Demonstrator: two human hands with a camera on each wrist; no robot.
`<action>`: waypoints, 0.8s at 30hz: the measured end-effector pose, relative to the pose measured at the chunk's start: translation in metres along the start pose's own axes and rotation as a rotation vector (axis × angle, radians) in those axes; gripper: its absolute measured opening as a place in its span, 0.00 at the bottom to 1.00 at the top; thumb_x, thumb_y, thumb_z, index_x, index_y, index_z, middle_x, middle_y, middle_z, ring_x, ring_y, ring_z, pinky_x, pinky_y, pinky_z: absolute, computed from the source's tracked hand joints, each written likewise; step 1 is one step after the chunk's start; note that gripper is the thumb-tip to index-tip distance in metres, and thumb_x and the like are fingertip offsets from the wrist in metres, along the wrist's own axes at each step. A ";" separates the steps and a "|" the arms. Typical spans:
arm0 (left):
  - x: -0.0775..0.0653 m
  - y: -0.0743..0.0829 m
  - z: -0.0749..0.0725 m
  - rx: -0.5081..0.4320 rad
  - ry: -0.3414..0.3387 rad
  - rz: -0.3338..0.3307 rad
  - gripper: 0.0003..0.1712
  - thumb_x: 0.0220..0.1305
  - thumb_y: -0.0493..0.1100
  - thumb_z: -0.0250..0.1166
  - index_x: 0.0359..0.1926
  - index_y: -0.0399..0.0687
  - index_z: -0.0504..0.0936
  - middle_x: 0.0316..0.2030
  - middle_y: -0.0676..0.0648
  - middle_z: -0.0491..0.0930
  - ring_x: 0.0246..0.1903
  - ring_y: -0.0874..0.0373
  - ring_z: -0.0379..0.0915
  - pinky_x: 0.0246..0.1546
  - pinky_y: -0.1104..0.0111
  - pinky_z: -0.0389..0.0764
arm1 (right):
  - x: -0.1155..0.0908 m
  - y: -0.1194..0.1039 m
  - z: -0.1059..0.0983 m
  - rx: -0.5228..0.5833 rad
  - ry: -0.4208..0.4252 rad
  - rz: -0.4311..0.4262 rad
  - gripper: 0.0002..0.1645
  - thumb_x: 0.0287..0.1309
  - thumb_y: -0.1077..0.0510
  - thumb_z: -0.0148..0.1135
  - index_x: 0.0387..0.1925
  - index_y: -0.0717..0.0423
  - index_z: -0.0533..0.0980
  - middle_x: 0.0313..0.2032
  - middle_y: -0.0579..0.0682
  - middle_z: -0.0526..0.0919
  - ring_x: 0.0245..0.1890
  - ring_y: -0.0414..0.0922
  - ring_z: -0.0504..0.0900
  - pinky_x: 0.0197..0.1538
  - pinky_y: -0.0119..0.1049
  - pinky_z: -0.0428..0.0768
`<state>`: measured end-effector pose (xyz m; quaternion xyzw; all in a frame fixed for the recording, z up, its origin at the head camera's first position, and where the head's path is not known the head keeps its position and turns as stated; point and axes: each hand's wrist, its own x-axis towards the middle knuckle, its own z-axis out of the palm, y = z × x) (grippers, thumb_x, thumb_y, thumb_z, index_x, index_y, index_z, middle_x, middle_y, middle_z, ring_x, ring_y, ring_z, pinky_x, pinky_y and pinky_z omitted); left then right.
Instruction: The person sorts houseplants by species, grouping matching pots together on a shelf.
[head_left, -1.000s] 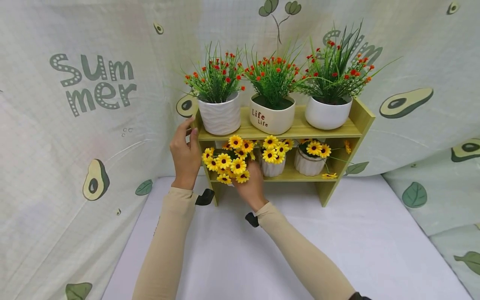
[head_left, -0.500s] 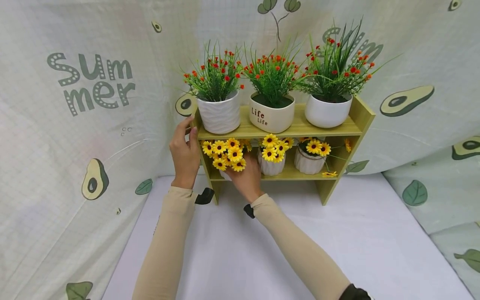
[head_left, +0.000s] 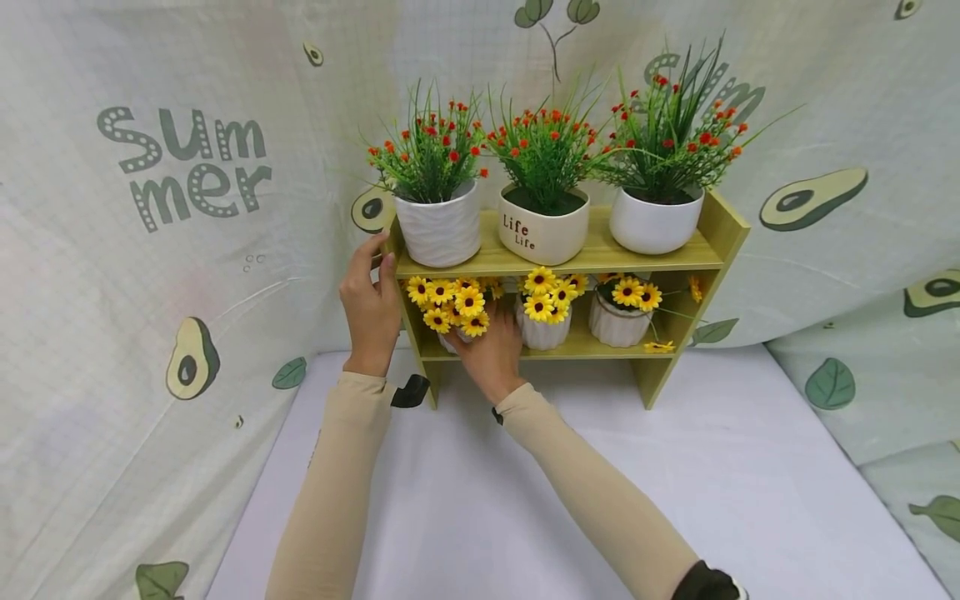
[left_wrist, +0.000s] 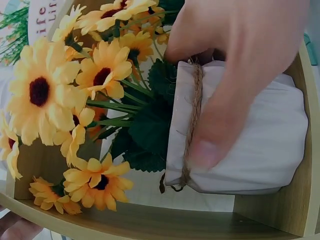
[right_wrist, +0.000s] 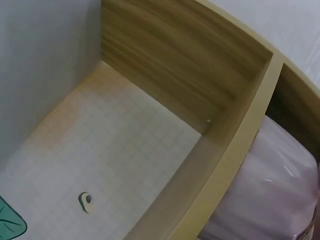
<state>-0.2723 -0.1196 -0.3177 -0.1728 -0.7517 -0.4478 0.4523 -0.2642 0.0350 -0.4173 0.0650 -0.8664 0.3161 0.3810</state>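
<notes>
In the head view my right hand (head_left: 491,350) grips a white pot of yellow artificial daisies (head_left: 453,304) in the lower tier's left end. The left wrist view shows the right thumb (left_wrist: 210,145) against the white pot (left_wrist: 265,140), just below its twine-tied rim. The pot's base stands at the lower board of the small wooden shelf (head_left: 585,353). My left hand (head_left: 371,308) holds the shelf's left side panel near its top. Part of the left fingers (left_wrist: 20,229) shows outside that panel. The right wrist view shows the pot's side (right_wrist: 270,185) but hardly any of the hand.
Two more white daisy pots, a middle one (head_left: 546,329) and a right one (head_left: 618,325), share the lower tier. Three pots with red flowers, including the Life pot (head_left: 543,237), stand above. A printed cloth (head_left: 195,275) hangs behind; a white tabletop (head_left: 600,483) lies in front.
My right hand has moved the daisy pot back and slightly left, from the shelf's front into the lower tier. The left hand keeps its place on the side panel.
</notes>
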 end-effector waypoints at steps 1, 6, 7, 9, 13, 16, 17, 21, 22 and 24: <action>0.000 0.000 0.000 0.000 -0.001 -0.001 0.17 0.68 0.43 0.55 0.56 0.48 0.75 0.51 0.50 0.77 0.44 0.56 0.76 0.33 0.63 0.81 | -0.002 0.000 -0.001 -0.007 -0.016 0.001 0.38 0.43 0.35 0.68 0.46 0.60 0.71 0.38 0.55 0.77 0.41 0.52 0.76 0.47 0.47 0.73; -0.002 0.001 0.000 -0.004 -0.003 -0.012 0.17 0.67 0.43 0.55 0.56 0.48 0.75 0.51 0.51 0.77 0.44 0.56 0.76 0.33 0.62 0.81 | -0.024 0.002 -0.012 -0.077 -0.154 0.059 0.50 0.44 0.31 0.65 0.57 0.62 0.64 0.47 0.56 0.74 0.47 0.51 0.73 0.49 0.45 0.73; -0.002 0.001 0.000 -0.002 -0.004 -0.011 0.17 0.68 0.44 0.55 0.56 0.48 0.75 0.51 0.51 0.77 0.44 0.55 0.76 0.33 0.62 0.81 | -0.030 0.002 -0.016 -0.087 -0.185 0.070 0.50 0.46 0.31 0.63 0.59 0.62 0.62 0.49 0.56 0.72 0.48 0.50 0.72 0.51 0.44 0.72; -0.001 0.000 0.000 -0.001 -0.003 -0.015 0.17 0.68 0.44 0.55 0.56 0.48 0.75 0.51 0.51 0.77 0.45 0.55 0.76 0.33 0.62 0.81 | -0.043 0.004 -0.024 -0.081 -0.234 0.078 0.51 0.48 0.31 0.61 0.62 0.61 0.60 0.54 0.55 0.70 0.53 0.50 0.70 0.55 0.44 0.70; -0.001 -0.001 -0.001 -0.001 -0.002 -0.019 0.17 0.68 0.44 0.55 0.56 0.47 0.75 0.52 0.51 0.76 0.45 0.54 0.76 0.34 0.60 0.81 | -0.072 0.011 -0.044 -0.030 -0.263 0.036 0.49 0.52 0.34 0.60 0.65 0.61 0.58 0.60 0.55 0.65 0.60 0.50 0.64 0.59 0.46 0.66; -0.002 -0.003 -0.003 -0.002 -0.004 -0.025 0.18 0.68 0.43 0.55 0.57 0.49 0.75 0.52 0.52 0.76 0.46 0.54 0.75 0.34 0.59 0.81 | -0.094 0.019 -0.058 0.005 -0.255 -0.006 0.46 0.53 0.37 0.62 0.65 0.59 0.60 0.61 0.54 0.66 0.60 0.50 0.65 0.59 0.47 0.67; -0.002 -0.004 -0.004 0.001 -0.008 -0.026 0.19 0.68 0.43 0.55 0.58 0.49 0.74 0.53 0.52 0.75 0.46 0.54 0.75 0.35 0.59 0.81 | -0.102 0.023 -0.063 0.010 -0.254 -0.015 0.45 0.53 0.38 0.63 0.64 0.59 0.61 0.60 0.54 0.67 0.60 0.50 0.65 0.59 0.47 0.67; -0.011 -0.009 -0.007 0.015 -0.022 -0.042 0.24 0.69 0.43 0.53 0.65 0.53 0.67 0.55 0.50 0.74 0.47 0.54 0.74 0.38 0.59 0.80 | -0.128 0.040 -0.080 0.017 -0.243 -0.024 0.40 0.53 0.41 0.64 0.61 0.57 0.66 0.59 0.52 0.69 0.59 0.50 0.66 0.58 0.47 0.66; -0.016 -0.012 -0.009 0.017 -0.025 -0.052 0.26 0.69 0.43 0.53 0.67 0.55 0.65 0.56 0.51 0.73 0.47 0.54 0.74 0.40 0.59 0.79 | -0.133 0.046 -0.085 0.016 -0.239 -0.020 0.39 0.52 0.42 0.65 0.61 0.57 0.67 0.58 0.51 0.70 0.58 0.50 0.67 0.58 0.47 0.66; -0.027 -0.018 -0.012 0.013 -0.030 -0.072 0.28 0.69 0.42 0.52 0.69 0.58 0.60 0.56 0.51 0.73 0.48 0.55 0.75 0.43 0.61 0.79 | -0.143 0.059 -0.094 0.017 -0.225 -0.009 0.37 0.52 0.43 0.66 0.59 0.57 0.68 0.57 0.51 0.71 0.57 0.50 0.68 0.56 0.47 0.67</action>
